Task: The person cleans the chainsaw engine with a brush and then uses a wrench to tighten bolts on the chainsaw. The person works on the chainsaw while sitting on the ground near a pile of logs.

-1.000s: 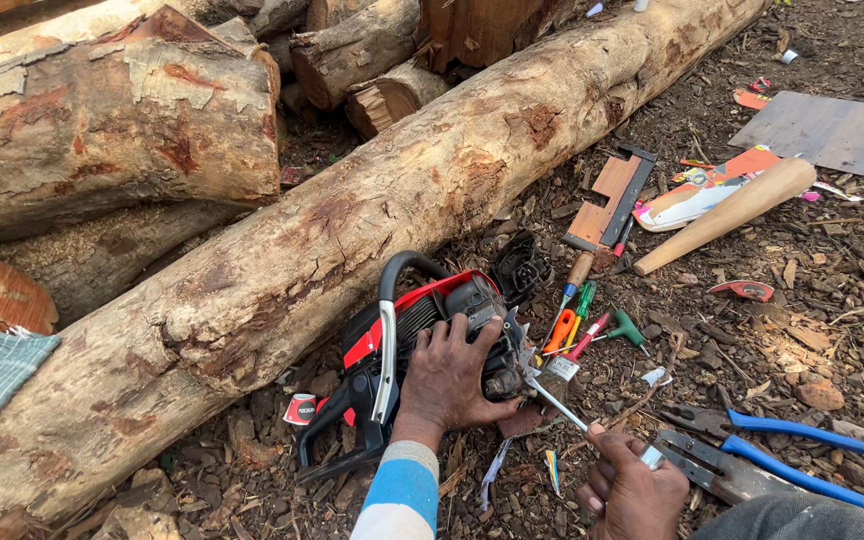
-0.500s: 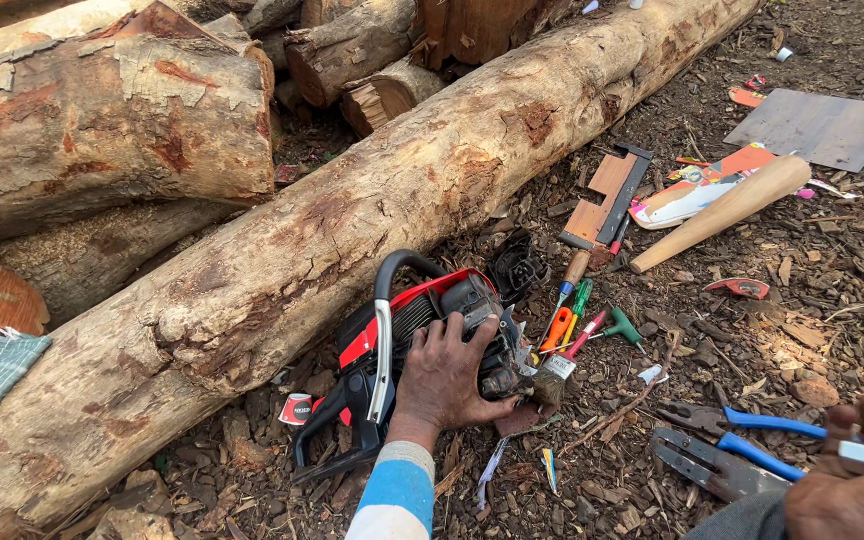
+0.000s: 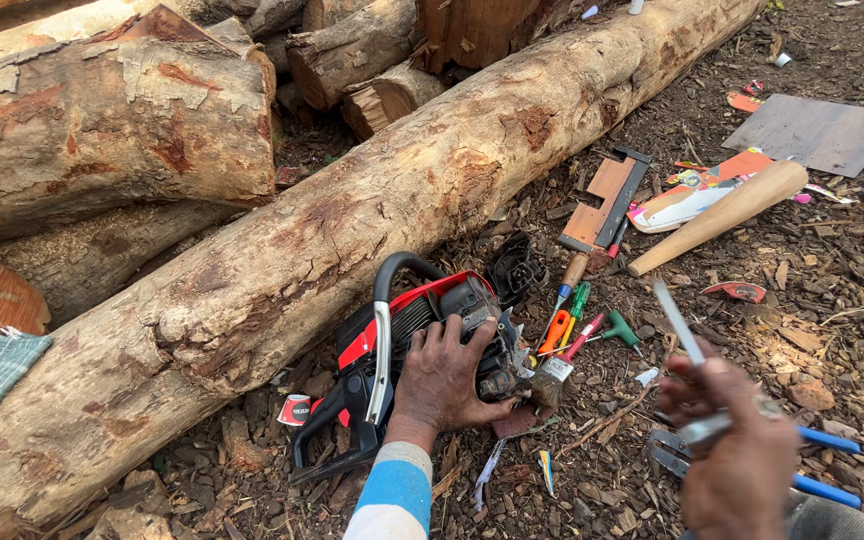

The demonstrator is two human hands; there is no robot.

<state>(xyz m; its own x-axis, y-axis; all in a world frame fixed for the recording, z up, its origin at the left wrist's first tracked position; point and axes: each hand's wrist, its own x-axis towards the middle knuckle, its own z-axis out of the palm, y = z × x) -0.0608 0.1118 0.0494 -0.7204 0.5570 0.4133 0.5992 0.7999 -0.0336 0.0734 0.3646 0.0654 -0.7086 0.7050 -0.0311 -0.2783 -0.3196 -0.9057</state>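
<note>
A red and black chainsaw body lies on the bark-strewn ground against a long log. My left hand rests flat on its engine housing, fingers spread over the top. My right hand is raised at the lower right, blurred, and grips a thin metal rod-like tool that points up and to the left. Blue-handled pliers lie on the ground under that hand.
Several screwdrivers and small hex tools lie right of the saw. A black cover part, a wooden square, a wooden handle and a grey board sit farther right. Stacked logs fill the left.
My right hand has lifted from the ground by the saw and swung right and up, now holding the thin metal tool in the air. The left hand stays on the saw.
</note>
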